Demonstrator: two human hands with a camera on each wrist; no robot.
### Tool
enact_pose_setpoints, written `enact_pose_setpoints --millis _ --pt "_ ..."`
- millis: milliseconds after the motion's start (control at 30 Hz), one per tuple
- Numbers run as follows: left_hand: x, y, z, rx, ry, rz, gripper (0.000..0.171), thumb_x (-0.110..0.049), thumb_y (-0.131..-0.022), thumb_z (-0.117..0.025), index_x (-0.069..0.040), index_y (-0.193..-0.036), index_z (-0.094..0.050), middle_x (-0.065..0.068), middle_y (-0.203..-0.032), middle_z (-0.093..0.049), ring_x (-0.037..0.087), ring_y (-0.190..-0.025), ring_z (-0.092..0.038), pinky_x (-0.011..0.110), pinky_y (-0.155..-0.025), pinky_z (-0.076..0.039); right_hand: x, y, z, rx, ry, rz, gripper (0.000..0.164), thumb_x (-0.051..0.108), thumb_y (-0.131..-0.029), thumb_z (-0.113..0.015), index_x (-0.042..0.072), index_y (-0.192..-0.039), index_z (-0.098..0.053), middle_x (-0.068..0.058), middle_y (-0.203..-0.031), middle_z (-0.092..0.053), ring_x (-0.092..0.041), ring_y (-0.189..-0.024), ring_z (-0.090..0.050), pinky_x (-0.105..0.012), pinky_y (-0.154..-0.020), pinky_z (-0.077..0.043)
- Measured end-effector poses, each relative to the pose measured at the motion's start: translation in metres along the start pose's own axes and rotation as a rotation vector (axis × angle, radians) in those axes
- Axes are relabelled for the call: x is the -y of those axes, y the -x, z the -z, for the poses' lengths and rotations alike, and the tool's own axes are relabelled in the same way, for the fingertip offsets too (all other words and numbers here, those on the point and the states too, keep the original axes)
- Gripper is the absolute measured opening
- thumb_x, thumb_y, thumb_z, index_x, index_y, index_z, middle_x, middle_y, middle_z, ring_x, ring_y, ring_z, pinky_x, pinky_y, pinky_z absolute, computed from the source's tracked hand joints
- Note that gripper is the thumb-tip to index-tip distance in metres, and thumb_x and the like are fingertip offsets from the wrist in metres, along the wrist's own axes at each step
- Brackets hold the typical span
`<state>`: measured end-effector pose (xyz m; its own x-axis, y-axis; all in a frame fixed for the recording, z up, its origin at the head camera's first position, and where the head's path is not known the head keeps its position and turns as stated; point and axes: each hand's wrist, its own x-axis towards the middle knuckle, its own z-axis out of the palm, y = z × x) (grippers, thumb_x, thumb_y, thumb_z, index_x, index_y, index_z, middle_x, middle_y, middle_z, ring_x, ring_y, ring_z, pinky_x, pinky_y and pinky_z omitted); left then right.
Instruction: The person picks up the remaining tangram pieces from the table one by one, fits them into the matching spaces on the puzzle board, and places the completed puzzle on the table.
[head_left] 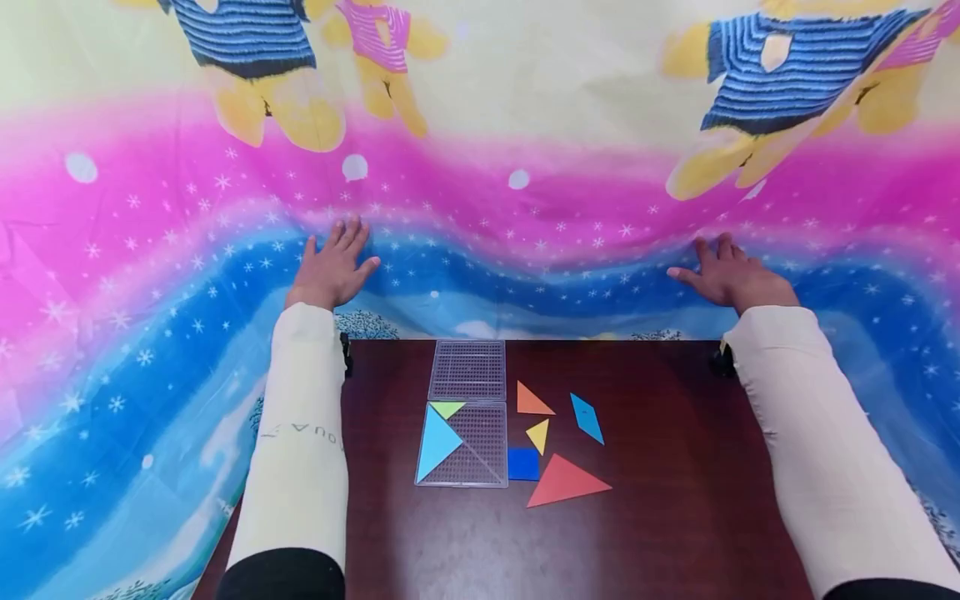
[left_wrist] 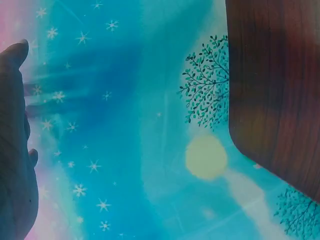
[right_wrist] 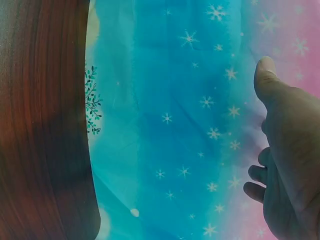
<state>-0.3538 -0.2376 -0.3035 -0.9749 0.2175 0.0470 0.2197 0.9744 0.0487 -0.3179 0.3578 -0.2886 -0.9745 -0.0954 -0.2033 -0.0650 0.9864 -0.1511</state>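
Both arms reach past the far edge of a dark wooden table. My left hand is spread in front of the printed curtain, fingers extended and nothing held. Likewise my right hand holds nothing, its thumb pointing inward. Between the arms lies a clear gridded plastic case, opened flat. In its near half sit a light blue triangle and a green triangle. To its right lie an orange triangle, a yellow triangle, a blue parallelogram, a dark blue square and a red triangle.
The table has rounded far corners, seen in both wrist views. Behind it hangs a curtain printed with bears and snowflakes, which also runs down the left side. A black wrist-camera mount shows beside the right sleeve.
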Motion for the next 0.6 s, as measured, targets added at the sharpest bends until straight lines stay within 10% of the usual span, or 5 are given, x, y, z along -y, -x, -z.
enact_pose_setpoints --millis 600 --pt "0.002 0.018 0.016 0.030 -0.190 -0.230 0.070 -0.043 -0.111 -0.035 -0.007 -0.166 -0.009 0.019 -0.173 -0.006 0.040 -0.160 -0.003 0.062 -0.128 0.001 -0.004 -0.002 -0.017 0.030 -0.001 0.036 0.102 0.072 -0.103 -0.028 -0.008 -0.160 -0.004 -0.046 -0.158 -0.004 -0.071 -0.141 -0.010 -0.083 -0.111 -0.006"
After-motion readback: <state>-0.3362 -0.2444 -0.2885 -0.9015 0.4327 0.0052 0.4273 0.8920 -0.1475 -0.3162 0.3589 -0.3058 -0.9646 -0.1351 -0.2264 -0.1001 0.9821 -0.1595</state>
